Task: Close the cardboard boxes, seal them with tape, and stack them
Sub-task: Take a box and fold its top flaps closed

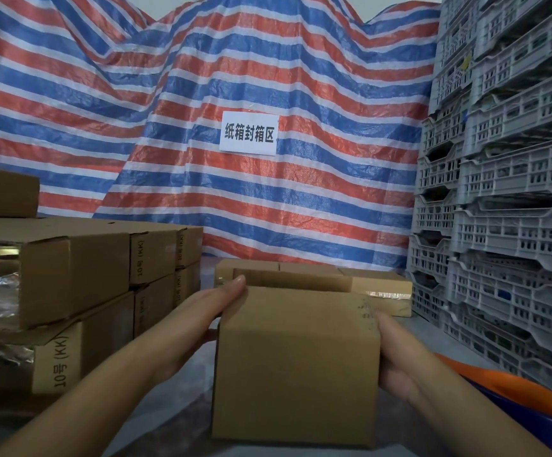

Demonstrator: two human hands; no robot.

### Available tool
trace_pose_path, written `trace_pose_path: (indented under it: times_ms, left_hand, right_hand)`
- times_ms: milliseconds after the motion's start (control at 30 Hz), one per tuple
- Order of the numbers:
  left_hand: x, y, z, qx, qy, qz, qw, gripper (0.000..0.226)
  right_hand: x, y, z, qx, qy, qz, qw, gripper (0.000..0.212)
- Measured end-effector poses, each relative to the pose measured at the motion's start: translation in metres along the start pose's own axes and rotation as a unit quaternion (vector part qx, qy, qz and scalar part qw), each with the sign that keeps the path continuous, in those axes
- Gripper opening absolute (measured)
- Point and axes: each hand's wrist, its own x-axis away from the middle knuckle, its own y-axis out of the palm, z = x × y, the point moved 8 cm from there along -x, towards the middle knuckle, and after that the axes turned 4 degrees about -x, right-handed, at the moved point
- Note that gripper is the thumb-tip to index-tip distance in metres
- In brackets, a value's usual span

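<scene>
We hold a cardboard box (296, 364) between both hands over the grey table (182, 404), centre frame. Left hand (215, 308) lies flat on its left side, fingers straight. Right hand (391, 354) presses the right side; its fingers are hidden, so we cannot tell its grip. Stacked boxes (80, 275) left, two more boxes (377, 285) just behind.
</scene>
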Motion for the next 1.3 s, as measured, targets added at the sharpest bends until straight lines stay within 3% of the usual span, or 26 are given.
trace_pose_path:
  times_ms: [133,267,533,733,833,933,1067,1133,1300]
  left_hand:
    - [0.003,-0.002,-0.003,-0.014,-0.005,0.032,0.999,0.056]
    - [0.004,0.004,-0.001,-0.012,-0.013,0.031,0.999,0.035]
    - [0.006,0.001,0.0,0.033,-0.021,0.067,0.997,0.011]
    - [0.003,-0.005,0.003,0.078,0.026,0.103,0.991,0.071]
    - [0.002,-0.007,0.007,0.068,0.046,0.103,0.991,0.083]
    - [0.008,-0.01,0.013,0.041,0.066,0.126,0.989,0.074]
    - [0.013,-0.009,0.018,-0.023,0.072,0.13,0.989,0.031]
    - [0.013,-0.008,0.018,-0.045,0.069,0.13,0.988,0.014]
    - [0.012,-0.006,0.016,-0.067,0.064,0.121,0.988,0.018]
  right_hand:
    - [-0.002,-0.01,0.006,-0.02,0.009,0.028,0.999,0.036]
    - [-0.003,-0.013,0.007,-0.048,0.029,0.018,0.998,0.062]
    - [0.001,-0.008,0.0,0.045,0.039,-0.047,0.997,0.042]
    - [0.003,-0.007,-0.003,0.052,0.036,-0.039,0.997,0.043]
    - [0.002,-0.007,-0.013,0.063,-0.03,-0.018,0.997,0.056]
    - [0.005,-0.01,-0.025,0.075,-0.094,0.012,0.993,0.054]
    - [0.01,-0.009,-0.028,0.117,-0.107,0.027,0.987,0.027]
    - [0.01,-0.011,-0.028,0.126,-0.105,0.042,0.986,0.027]
    - [0.006,-0.016,-0.025,0.127,-0.091,0.057,0.986,0.031]
